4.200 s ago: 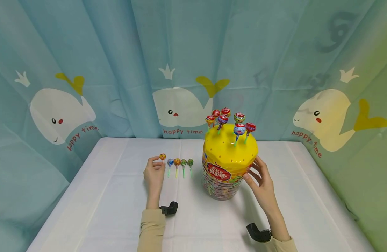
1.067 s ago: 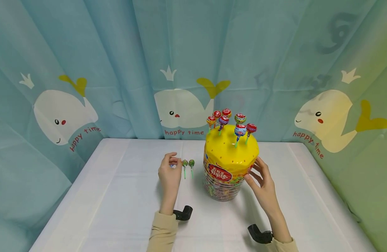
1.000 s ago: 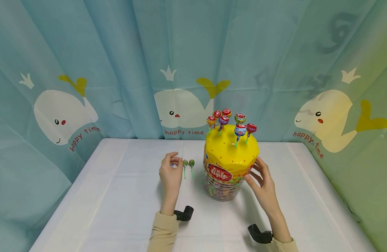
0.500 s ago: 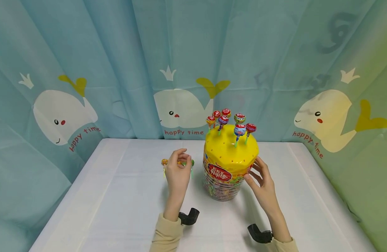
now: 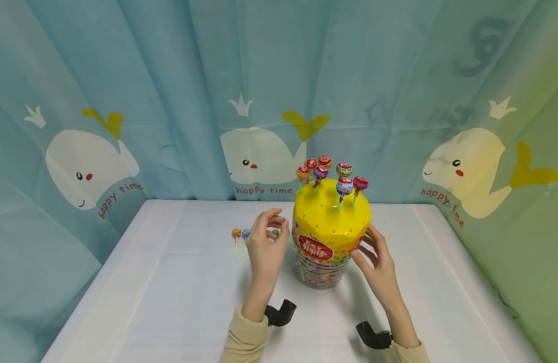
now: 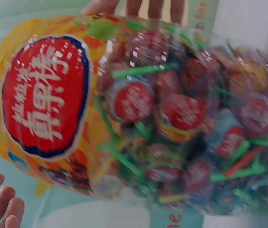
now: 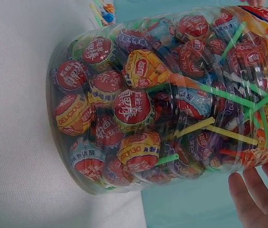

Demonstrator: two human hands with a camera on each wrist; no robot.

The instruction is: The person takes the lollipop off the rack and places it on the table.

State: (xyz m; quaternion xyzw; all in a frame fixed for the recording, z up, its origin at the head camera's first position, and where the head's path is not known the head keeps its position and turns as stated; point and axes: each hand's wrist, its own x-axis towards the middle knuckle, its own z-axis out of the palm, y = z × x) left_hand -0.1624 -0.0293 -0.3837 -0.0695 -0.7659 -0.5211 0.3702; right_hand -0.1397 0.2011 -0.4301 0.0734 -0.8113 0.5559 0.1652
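A clear jar [image 7: 53, 142] full of wrapped lollipops, with a yellow lid [image 5: 326, 219], stands on the table; several lollipops [image 5: 345, 186] are stuck upright in the lid. My right hand [image 5: 377, 264] rests its fingertips and thumb against the jar's right side, just under the lid. Left of the jar, my left hand [image 5: 266, 247] hovers over a row of lollipops, fingers loosely bent and nothing seen between them. An orange lollipop [image 5: 236, 233] and a blue lollipop [image 5: 246, 234] show beside it. A green lollipop [image 5: 275, 233] peeks between thumb and fingers; the rest are hidden.
The white tablecloth [image 5: 170, 302] covers the table. A blue-green curtain [image 5: 179, 101] printed with whales hangs behind and at both sides. Black camera mounts [image 5: 281, 312] sit on the wrists.
The orange lollipop my left hand pinched first now lies at the row's left end. That hand has let go and slid right along the row. Right hand and jar stay put.
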